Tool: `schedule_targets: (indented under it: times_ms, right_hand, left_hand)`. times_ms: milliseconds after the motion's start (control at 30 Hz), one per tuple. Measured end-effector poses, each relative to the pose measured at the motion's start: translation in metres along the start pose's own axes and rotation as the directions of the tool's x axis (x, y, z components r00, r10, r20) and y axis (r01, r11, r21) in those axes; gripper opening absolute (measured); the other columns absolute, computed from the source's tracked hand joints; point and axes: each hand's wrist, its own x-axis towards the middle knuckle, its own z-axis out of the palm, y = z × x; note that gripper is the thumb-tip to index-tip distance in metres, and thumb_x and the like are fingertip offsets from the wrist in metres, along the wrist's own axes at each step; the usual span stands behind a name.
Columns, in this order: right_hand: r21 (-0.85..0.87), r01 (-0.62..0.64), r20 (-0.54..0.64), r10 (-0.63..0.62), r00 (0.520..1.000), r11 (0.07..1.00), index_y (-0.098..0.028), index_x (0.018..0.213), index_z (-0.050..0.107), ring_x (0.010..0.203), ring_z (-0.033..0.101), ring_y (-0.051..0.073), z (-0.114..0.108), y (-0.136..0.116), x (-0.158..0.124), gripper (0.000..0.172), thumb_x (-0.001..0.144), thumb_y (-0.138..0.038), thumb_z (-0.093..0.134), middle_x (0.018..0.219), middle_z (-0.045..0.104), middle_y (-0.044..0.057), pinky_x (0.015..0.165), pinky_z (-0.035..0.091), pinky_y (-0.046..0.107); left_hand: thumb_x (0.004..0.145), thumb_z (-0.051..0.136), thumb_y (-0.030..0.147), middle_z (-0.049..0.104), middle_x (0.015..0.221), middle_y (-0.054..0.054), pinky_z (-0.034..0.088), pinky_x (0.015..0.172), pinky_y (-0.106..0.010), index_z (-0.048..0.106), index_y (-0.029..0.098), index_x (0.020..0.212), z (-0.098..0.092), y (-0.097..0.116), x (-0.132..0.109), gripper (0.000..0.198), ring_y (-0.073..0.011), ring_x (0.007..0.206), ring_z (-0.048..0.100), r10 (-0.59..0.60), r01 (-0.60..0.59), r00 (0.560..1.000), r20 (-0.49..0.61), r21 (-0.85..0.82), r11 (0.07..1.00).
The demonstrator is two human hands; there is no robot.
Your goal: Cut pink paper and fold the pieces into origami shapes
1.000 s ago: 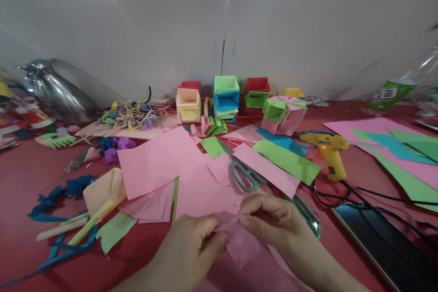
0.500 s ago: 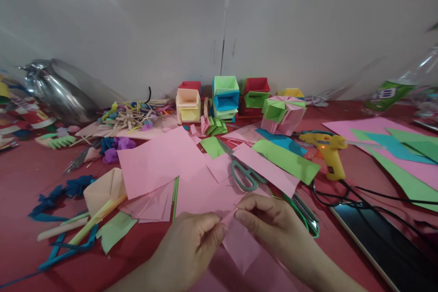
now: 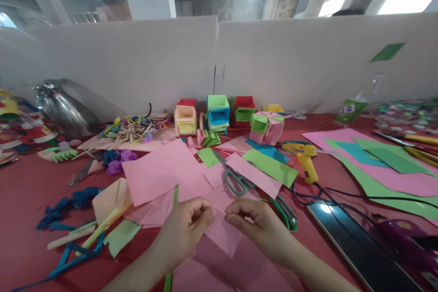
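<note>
Between my two hands is a small piece of pink paper [image 3: 226,236], one corner pointing down toward me. My left hand [image 3: 191,223] is closed, thumb against curled forefinger, at the paper's left edge. The fingertips of my right hand [image 3: 251,223] are pinched at its right side. Just beyond my hands lie grey-handled scissors [image 3: 236,182], partly under a pink paper strip [image 3: 255,175]. Larger pink sheets [image 3: 157,171] spread out behind and under my hands.
A yellow glue gun [image 3: 304,157] with a black cord and a phone [image 3: 356,242] lie at right. Folded paper boxes [image 3: 218,114] stand along the white partition [image 3: 137,64]. A steel jug [image 3: 66,109] and craft sticks [image 3: 132,130] are at left.
My fingertips have moved farther apart across the pink paper. The view has tilted up and turned right, showing more of the room and a purple object at right.
</note>
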Motion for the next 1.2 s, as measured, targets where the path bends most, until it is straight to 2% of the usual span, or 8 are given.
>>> schedule_targets:
  times_ms: [133,333,467,533,733,900,967,1200]
  right_hand:
    - [0.009,0.007,0.009,-0.007,1.000,1.000,-0.015,0.069,0.063,0.064,0.049,0.013,0.002,0.003,-0.001,0.017,0.081,-0.026,0.056,0.066,0.055,0.000,0.059,0.037,0.022]
    - [0.079,-0.019,0.009,0.018,1.000,0.997,-0.014,0.067,0.062,0.058,0.044,0.011,-0.001,0.002,-0.002,0.021,0.080,-0.030,0.056,0.061,0.050,-0.001,0.054,0.033,0.023]
    - [0.100,-0.037,-0.004,0.038,0.999,0.994,-0.013,0.065,0.063,0.054,0.040,0.010,-0.004,0.000,-0.002,0.022,0.077,-0.031,0.058,0.060,0.047,-0.002,0.051,0.031,0.023]
    - [0.115,-0.043,0.015,0.042,0.999,0.992,-0.013,0.066,0.064,0.054,0.040,0.010,-0.003,0.000,-0.001,0.023,0.077,-0.032,0.058,0.060,0.047,-0.001,0.051,0.031,0.023]
    - [0.136,-0.059,0.056,0.051,0.997,0.989,-0.012,0.074,0.062,0.055,0.040,0.011,0.004,0.004,0.000,0.026,0.081,-0.035,0.052,0.059,0.047,-0.002,0.051,0.031,0.023]
    - [0.118,-0.064,0.065,0.057,0.996,0.991,-0.012,0.061,0.058,0.053,0.036,0.009,0.006,0.000,-0.001,0.023,0.077,-0.029,0.056,0.054,0.042,-0.004,0.050,0.028,0.022]
    - [0.124,-0.078,0.099,0.066,0.993,0.989,-0.012,0.060,0.059,0.051,0.036,0.009,0.007,0.001,-0.002,0.021,0.075,-0.026,0.057,0.052,0.041,-0.004,0.049,0.028,0.021]
    - [0.144,-0.075,0.031,0.072,0.997,0.987,-0.012,0.063,0.059,0.054,0.038,0.009,0.013,-0.003,-0.003,0.017,0.076,-0.022,0.052,0.056,0.045,-0.003,0.050,0.030,0.021]
  left_hand:
    - [0.085,0.044,0.036,0.030,0.055,0.006,0.021,0.046,-0.022,0.047,0.016,0.061,0.001,-0.002,0.002,0.031,-0.0095,0.052,0.029,0.034,-0.033,0.999,-0.035,0.044,0.998]
    - [0.083,0.046,0.039,0.033,0.053,0.006,0.025,0.045,-0.019,0.048,0.015,0.061,-0.001,0.004,0.001,0.033,-0.0089,0.050,0.031,-0.012,-0.001,0.990,-0.140,-0.093,0.996]
    - [0.078,0.052,0.045,0.041,0.056,0.004,0.028,0.045,-0.019,0.051,0.014,0.066,-0.001,-0.001,0.004,0.033,-0.0092,0.050,0.036,-0.053,0.053,0.999,0.003,-0.234,0.971]
    - [0.077,0.053,0.047,0.039,0.054,0.005,0.028,0.045,-0.020,0.048,0.015,0.061,0.000,-0.005,0.005,0.036,-0.0090,0.049,0.035,-0.051,0.056,0.998,0.027,-0.243,0.968]
    - [0.079,0.053,0.042,0.029,0.052,0.007,0.021,0.043,-0.019,0.036,0.019,0.053,0.005,-0.012,0.002,0.039,-0.0082,0.049,0.027,-0.036,0.014,0.992,-0.120,-0.180,0.984]
    - [0.075,0.058,0.040,0.034,0.051,0.007,0.021,0.042,-0.019,0.058,0.014,0.070,0.007,-0.015,0.003,0.027,-0.0079,0.047,0.027,-0.045,0.040,0.999,-0.025,-0.167,0.985]
    - [0.076,0.057,0.039,0.032,0.049,0.007,0.019,0.042,-0.019,0.059,0.013,0.067,0.008,-0.015,0.003,0.028,-0.0074,0.046,0.024,-0.038,0.037,0.999,-0.003,-0.133,0.990]
    - [0.078,0.054,0.030,0.048,0.056,0.002,0.032,0.051,-0.020,0.060,0.013,0.062,0.011,-0.010,-0.002,0.024,-0.0109,0.055,0.040,0.022,-0.028,0.993,-0.112,-0.055,0.998]
